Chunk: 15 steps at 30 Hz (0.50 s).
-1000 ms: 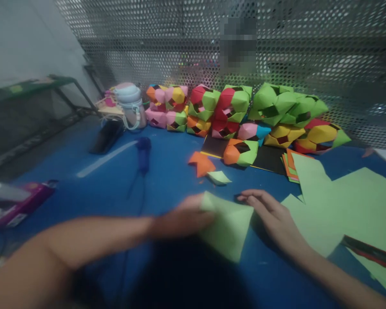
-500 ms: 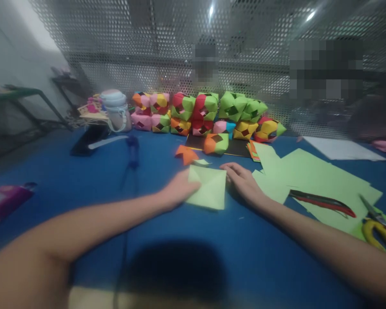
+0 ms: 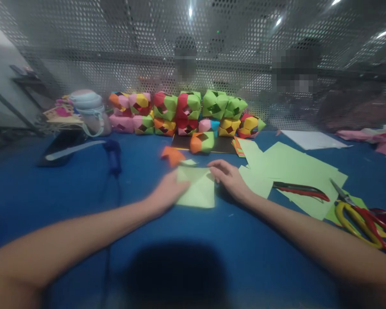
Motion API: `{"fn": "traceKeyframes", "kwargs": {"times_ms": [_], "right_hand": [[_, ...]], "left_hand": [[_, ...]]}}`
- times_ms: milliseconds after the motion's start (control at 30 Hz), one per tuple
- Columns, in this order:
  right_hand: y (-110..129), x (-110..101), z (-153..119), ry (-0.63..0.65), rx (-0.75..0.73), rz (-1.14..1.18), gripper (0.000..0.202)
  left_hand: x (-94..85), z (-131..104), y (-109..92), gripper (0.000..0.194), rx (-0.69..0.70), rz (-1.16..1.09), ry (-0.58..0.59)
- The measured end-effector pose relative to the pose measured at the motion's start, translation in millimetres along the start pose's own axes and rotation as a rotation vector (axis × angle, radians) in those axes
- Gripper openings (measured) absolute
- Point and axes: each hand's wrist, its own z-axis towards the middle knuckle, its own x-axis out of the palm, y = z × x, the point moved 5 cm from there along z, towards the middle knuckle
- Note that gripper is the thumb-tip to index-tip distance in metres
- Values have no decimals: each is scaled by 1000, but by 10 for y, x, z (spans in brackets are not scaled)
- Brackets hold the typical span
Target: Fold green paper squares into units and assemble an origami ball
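A pale green paper square (image 3: 197, 191) with fold creases lies on the blue table in front of me. My left hand (image 3: 169, 189) grips its left side, thumb on top and the other fingers partly hidden. At the upper right corner, my right hand (image 3: 228, 176) has its thumb and fingers closed on the paper's edge. Just beyond the square are a small pale green paper piece (image 3: 189, 162) and an orange folded piece (image 3: 173, 156). Behind them sits an orange and green folded paper ball (image 3: 202, 142).
Stacked colourful paper balls (image 3: 188, 107) line a perforated metal screen (image 3: 131, 64). To the right lie green sheets (image 3: 304, 165), a red and black cutter (image 3: 300, 189) and scissors (image 3: 357, 214). A jar (image 3: 91, 111), phone (image 3: 59, 148) and dark blue object (image 3: 113, 156) stand left.
The view has turned to the right, so the table's things appear further left. My right hand's fingers have come in onto the square's upper right corner. The left hand keeps its hold.
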Motion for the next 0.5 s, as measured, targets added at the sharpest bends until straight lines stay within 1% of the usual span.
{"fn": "traceKeyframes", "kwargs": {"times_ms": [67,167,267,500], "right_hand": [[7,46,-14,-7,32,13,31],[4,131,-56,7,75,31,25],[10,173,-106,19,70,24,23],[52,168,-167,0,27,14,23]], "left_hand": [[-19,14,6,41,21,-24,-11],[-58,28,7,42,42,-67,-67],[-83,18,-3,43,45,-102,-132],[-69,-29,-27,43,39,-26,-141]]}}
